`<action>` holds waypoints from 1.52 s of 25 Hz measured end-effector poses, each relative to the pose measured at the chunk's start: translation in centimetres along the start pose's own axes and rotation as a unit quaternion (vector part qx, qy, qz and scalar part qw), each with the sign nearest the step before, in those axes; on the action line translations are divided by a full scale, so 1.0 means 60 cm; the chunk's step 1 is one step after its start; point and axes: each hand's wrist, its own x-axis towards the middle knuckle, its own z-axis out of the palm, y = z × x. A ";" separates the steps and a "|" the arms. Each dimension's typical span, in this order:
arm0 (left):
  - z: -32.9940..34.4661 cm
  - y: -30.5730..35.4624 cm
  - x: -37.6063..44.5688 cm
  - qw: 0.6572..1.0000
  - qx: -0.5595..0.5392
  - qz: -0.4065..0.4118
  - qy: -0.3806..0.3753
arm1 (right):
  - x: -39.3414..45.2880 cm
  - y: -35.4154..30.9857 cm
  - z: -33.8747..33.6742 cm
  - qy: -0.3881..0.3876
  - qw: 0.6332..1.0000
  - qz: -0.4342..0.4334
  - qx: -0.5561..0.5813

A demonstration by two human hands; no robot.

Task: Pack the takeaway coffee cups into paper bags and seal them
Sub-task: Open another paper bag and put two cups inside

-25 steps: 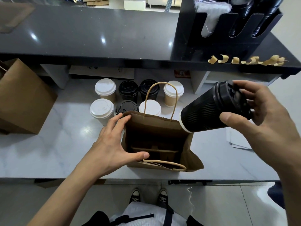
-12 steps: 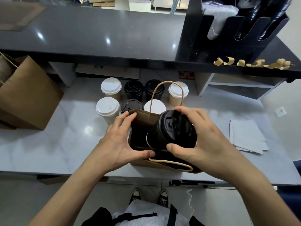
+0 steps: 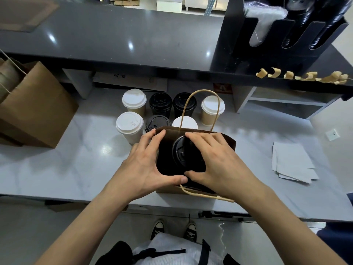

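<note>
At the near edge of the pale marble-look desk (image 3: 57,169) stands our open brown paper bag with twisted paper handles (image 3: 228,139), its front handle hanging over that edge. Our left hand (image 3: 147,165) grips the bag's left wall, fingers over the far rim and thumb along the near one. Our right hand (image 3: 217,161) curls round the black paper cup with a black plastic lid (image 3: 180,153), which sits upright inside the bag's mouth, lid just below the rim. Our right hand covers most of the cup's right side, and the bag's inside is too dark to make out.

Just behind the bag stand seven lidded cups (image 3: 133,101), white and black; the bag partly hides the nearer row. Open desk lies to the left, up to a larger brown paper bag (image 3: 38,109) cut off by the frame. To the right lies bare surface, then a stack of white paper sheets (image 3: 292,161).
</note>
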 end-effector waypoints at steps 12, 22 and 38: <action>0.005 -0.002 -0.006 1.000 0.014 -0.006 0.009 | 0.009 -0.008 0.040 -0.047 0.998 0.007 -0.044; 0.009 0.000 -0.010 1.000 0.011 -0.002 0.012 | 0.049 -0.023 0.060 -0.106 0.986 -0.061 -0.118; 0.009 0.000 -0.017 1.000 0.004 0.004 0.023 | 0.082 -0.009 0.105 -0.153 0.981 -0.105 -0.062</action>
